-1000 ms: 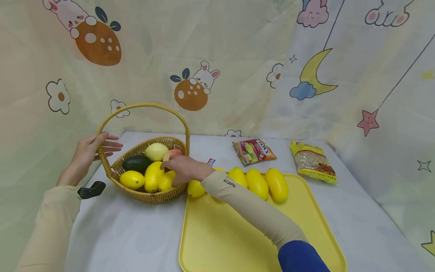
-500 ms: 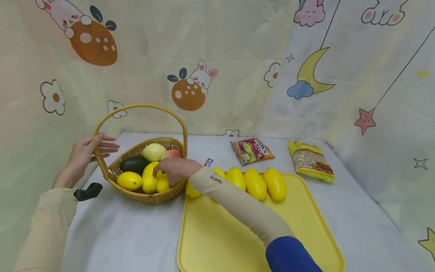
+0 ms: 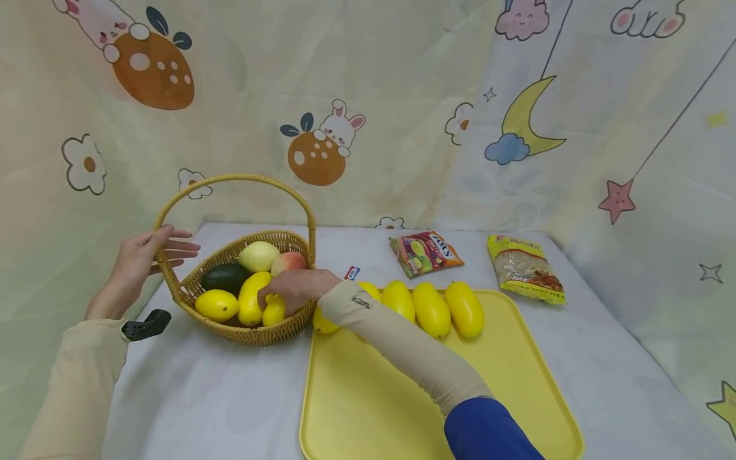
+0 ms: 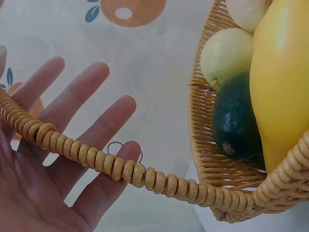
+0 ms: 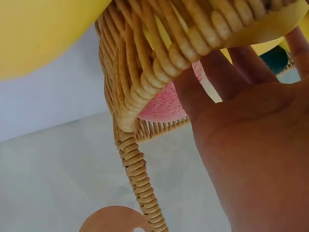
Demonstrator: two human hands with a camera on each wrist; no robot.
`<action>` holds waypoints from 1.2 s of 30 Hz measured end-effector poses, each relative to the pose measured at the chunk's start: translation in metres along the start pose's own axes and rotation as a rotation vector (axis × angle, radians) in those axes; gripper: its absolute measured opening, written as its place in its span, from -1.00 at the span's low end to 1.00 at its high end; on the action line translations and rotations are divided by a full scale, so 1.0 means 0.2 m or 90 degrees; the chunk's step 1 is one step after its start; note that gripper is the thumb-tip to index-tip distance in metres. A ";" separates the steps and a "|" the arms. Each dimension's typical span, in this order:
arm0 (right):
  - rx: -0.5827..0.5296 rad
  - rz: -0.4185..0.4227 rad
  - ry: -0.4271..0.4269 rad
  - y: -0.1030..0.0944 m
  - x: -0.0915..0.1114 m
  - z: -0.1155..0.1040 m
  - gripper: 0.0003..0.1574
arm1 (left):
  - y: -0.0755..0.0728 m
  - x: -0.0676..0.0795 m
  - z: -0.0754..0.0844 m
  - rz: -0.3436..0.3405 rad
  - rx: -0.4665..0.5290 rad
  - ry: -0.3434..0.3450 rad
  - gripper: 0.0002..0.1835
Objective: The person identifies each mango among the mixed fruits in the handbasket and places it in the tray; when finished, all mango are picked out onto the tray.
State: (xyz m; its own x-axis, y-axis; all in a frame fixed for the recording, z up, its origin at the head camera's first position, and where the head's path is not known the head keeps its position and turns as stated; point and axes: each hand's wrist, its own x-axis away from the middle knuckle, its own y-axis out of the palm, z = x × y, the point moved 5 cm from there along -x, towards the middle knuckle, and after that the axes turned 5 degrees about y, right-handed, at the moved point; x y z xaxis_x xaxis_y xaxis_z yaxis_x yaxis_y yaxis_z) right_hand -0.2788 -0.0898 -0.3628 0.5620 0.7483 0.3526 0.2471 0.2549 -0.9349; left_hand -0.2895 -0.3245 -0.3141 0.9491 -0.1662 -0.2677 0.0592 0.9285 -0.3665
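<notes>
A wicker basket [image 3: 247,335] with a tall arched handle stands at the left of the table. Several fruits fill it: a lemon [image 3: 216,305], a longer yellow fruit [image 3: 252,300], a dark green avocado-like fruit [image 4: 236,116], a pale green pear-like fruit [image 3: 259,256] and a pink peach [image 3: 289,261]. My left hand [image 3: 135,259] rests its palm against the handle [image 4: 116,166], fingers spread straight. Inside the basket's right side, my right hand [image 3: 301,287] curls its fingers over a small yellow fruit [image 3: 275,311]. In the right wrist view the rim partly hides those fingers [image 5: 227,77].
A yellow tray [image 3: 402,396] lies right of the basket, with several yellow fruits [image 3: 431,310] lined along its far edge. Behind it are a candy bag [image 3: 425,253], a small wrapped packet [image 3: 352,273] and a yellow snack bag [image 3: 526,269]. A printed cloth [image 3: 402,76] hangs behind.
My right hand has shifted slightly left and lower over the small yellow fruit, uncovering more of the peach. My left hand stays at the handle. The head view has turned slightly right.
</notes>
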 end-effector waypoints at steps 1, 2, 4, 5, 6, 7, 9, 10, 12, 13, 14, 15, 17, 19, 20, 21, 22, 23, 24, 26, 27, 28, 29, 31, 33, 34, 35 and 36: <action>0.001 -0.006 -0.002 0.00 0.00 0.00 -0.55 | 0.00 0.00 0.00 0.000 -0.001 0.000 -0.59; -0.002 -0.012 -0.002 0.00 0.00 0.00 -0.55 | 0.00 0.00 0.00 -0.001 -0.001 0.000 -0.58; -0.004 -0.024 0.000 0.01 0.00 0.00 -0.55 | 0.00 0.01 0.01 -0.003 0.003 0.000 -0.59; -0.006 -0.029 0.004 0.01 0.01 0.00 -0.55 | 0.00 0.01 0.01 -0.007 0.007 0.002 -0.60; -0.008 -0.030 0.005 0.01 0.01 0.00 -0.56 | 0.00 0.01 0.01 -0.010 0.010 0.005 -0.61; -0.012 -0.033 0.010 0.01 0.01 0.00 -0.56 | 0.00 0.01 0.01 -0.013 0.015 0.007 -0.63; -0.019 -0.034 0.013 0.02 0.02 0.00 -0.55 | 0.01 0.01 0.00 -0.014 0.018 0.008 -0.65; -0.023 -0.032 0.014 0.02 0.02 0.01 -0.55 | 0.01 0.01 0.00 -0.015 0.019 0.010 -0.65; -0.025 -0.026 0.009 0.02 0.03 0.01 -0.54 | 0.01 0.00 0.00 -0.014 0.020 0.012 -0.66; -0.024 -0.022 0.002 0.02 0.03 0.01 -0.54 | 0.01 0.00 0.00 -0.014 0.020 0.014 -0.66; -0.022 -0.017 -0.004 0.01 0.03 0.00 -0.54 | 0.01 0.00 0.00 -0.014 0.020 0.015 -0.66; -0.022 -0.011 -0.010 0.01 0.04 0.00 -0.53 | 0.01 0.00 0.00 -0.014 0.020 0.015 -0.66; -0.021 0.000 -0.018 0.00 0.04 0.00 -0.51 | 0.00 0.00 0.00 -0.014 0.018 0.013 -0.66; -0.020 0.012 -0.023 -0.01 0.05 -0.01 -0.46 | 0.00 0.00 0.00 -0.013 0.016 0.009 -0.66; -0.021 0.016 -0.023 -0.01 0.05 -0.01 -0.44 | 0.00 0.00 0.00 -0.012 0.015 0.006 -0.66; -0.023 0.021 -0.024 -0.02 0.06 -0.01 -0.41 | 0.00 0.01 0.00 -0.012 0.014 0.003 -0.66; -0.022 0.027 -0.025 -0.02 0.07 -0.01 -0.39 | 0.00 0.01 0.00 -0.011 0.012 0.002 -0.66; -0.022 0.034 -0.026 -0.03 0.08 -0.01 -0.38 | -0.01 0.01 0.00 -0.010 0.011 0.000 -0.66; -0.024 0.040 -0.027 -0.04 0.09 -0.01 -0.36 | -0.01 0.01 0.01 -0.010 0.011 -0.001 -0.65; -0.027 0.057 -0.031 -0.06 0.11 -0.01 -0.35 | -0.01 0.01 0.01 -0.010 0.011 -0.003 -0.63; -0.028 0.070 -0.035 -0.07 0.13 -0.01 -0.34 | -0.01 0.01 0.01 -0.011 0.011 -0.003 -0.62; -0.032 0.083 -0.035 -0.08 0.15 -0.01 -0.33 | -0.01 0.01 0.01 -0.011 0.012 -0.003 -0.62; -0.038 0.098 -0.037 -0.09 0.17 0.00 -0.33 | -0.01 0.01 0.01 -0.011 0.013 -0.004 -0.62; -0.044 0.132 -0.045 -0.12 0.22 0.00 -0.31 | -0.01 0.01 0.01 -0.010 0.013 -0.003 -0.62; -0.044 0.167 -0.058 -0.14 0.29 0.00 -0.31 | -0.01 0.01 0.01 -0.010 0.014 -0.002 -0.63; -0.044 0.184 -0.066 -0.15 0.32 0.00 -0.30 | -0.01 0.01 0.01 -0.011 0.014 -0.002 -0.64; -0.035 0.203 -0.078 -0.15 0.36 0.00 -0.30 | -0.01 0.01 0.01 -0.012 0.014 -0.002 -0.64; -0.029 0.220 -0.091 -0.16 0.39 0.00 -0.31 | -0.01 0.01 0.01 -0.012 0.014 0.000 -0.64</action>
State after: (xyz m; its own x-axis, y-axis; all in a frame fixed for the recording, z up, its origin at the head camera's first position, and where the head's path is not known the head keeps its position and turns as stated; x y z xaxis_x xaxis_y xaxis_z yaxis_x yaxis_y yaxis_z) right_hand -0.2420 -0.0391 -0.3055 0.5030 0.8643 0.0042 0.0989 -0.0527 -0.9937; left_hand -0.2877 -0.3251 -0.3123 0.9478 -0.1839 -0.2604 0.0841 0.9321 -0.3523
